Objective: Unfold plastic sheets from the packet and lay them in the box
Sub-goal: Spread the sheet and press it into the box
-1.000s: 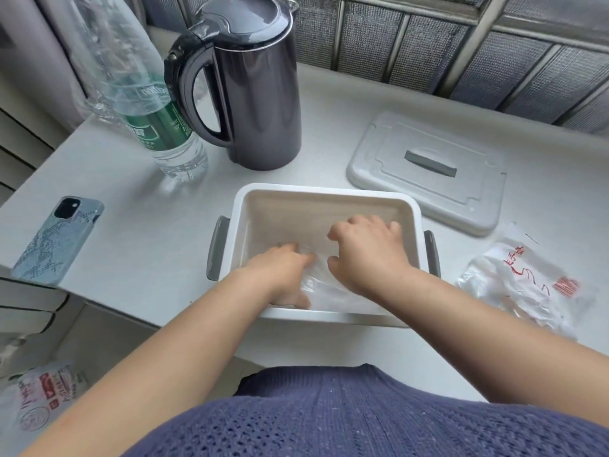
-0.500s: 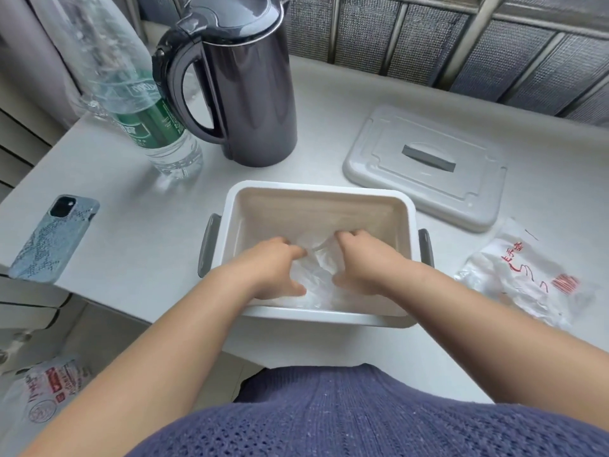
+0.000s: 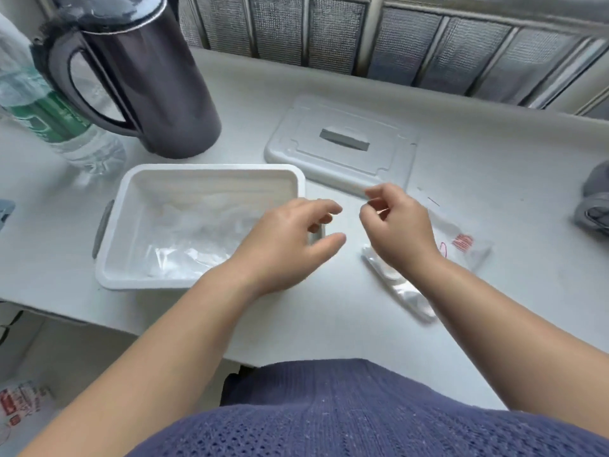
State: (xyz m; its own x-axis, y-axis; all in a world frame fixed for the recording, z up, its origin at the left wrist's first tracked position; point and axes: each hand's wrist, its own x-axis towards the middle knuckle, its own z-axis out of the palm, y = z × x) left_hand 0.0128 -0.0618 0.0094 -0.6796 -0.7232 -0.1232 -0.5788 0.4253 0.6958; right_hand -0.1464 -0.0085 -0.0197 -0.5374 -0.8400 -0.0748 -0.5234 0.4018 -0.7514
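The white box [image 3: 211, 168] with grey side handles stands left of centre, and crumpled clear plastic sheets [image 3: 197, 239] lie in its bottom. The clear packet [image 3: 463, 243] with red print lies flat on the table to the right of the box. My left hand [image 3: 290, 249] hovers over the box's right end, fingers relaxed and spread, holding nothing. My right hand [image 3: 398, 229] hovers over the packet's left part with its fingers loosely curled. I see nothing between them. Part of the packet is hidden under this hand.
The box's white lid [image 3: 342, 143] lies behind the packet. A dark kettle [image 3: 141, 80] and a water bottle [image 3: 49, 120] stand at the back left. A phone [image 3: 5, 211] shows at the left edge, a grey object [image 3: 593, 202] at the right edge. The table edge runs close to my body.
Both hands have left the inside of the box, leaving the sheets there, and moved right. My right hand is now over the packet. My view has swung right too.
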